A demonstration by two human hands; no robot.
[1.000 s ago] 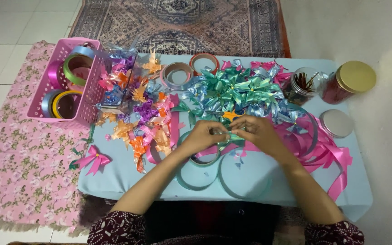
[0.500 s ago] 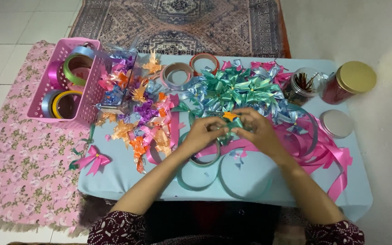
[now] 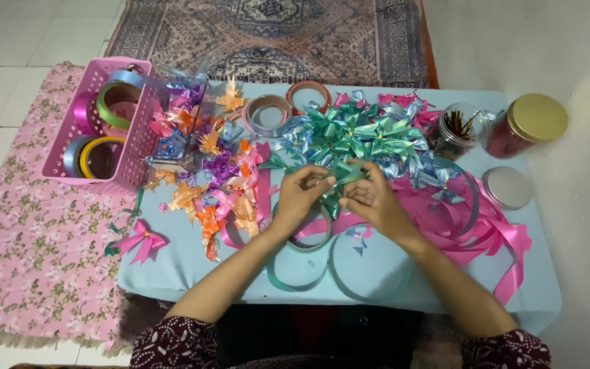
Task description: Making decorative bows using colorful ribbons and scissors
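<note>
Head view, mid-frame: my left hand (image 3: 302,195) and right hand (image 3: 375,199) pinch the green ribbon bow (image 3: 341,174) between them, equally near.

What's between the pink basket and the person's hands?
In the head view, a heap of orange, pink and purple ribbon bows lies between the pink basket and the left hand.

Green ribbon piece (image 3: 341,172) partly covered by fingers of left hand (image 3: 302,195) and right hand (image 3: 371,198); fold shape not discernible. Sleeves (image 3: 172,345) cut off at near edge. Contents of open glass jar (image 3: 455,130) too small to identify. Ribbon rolls in pink basket (image 3: 128,147) partly hidden by basket wall. Patterned rug (image 3: 274,34) cut off at far edge.
</note>
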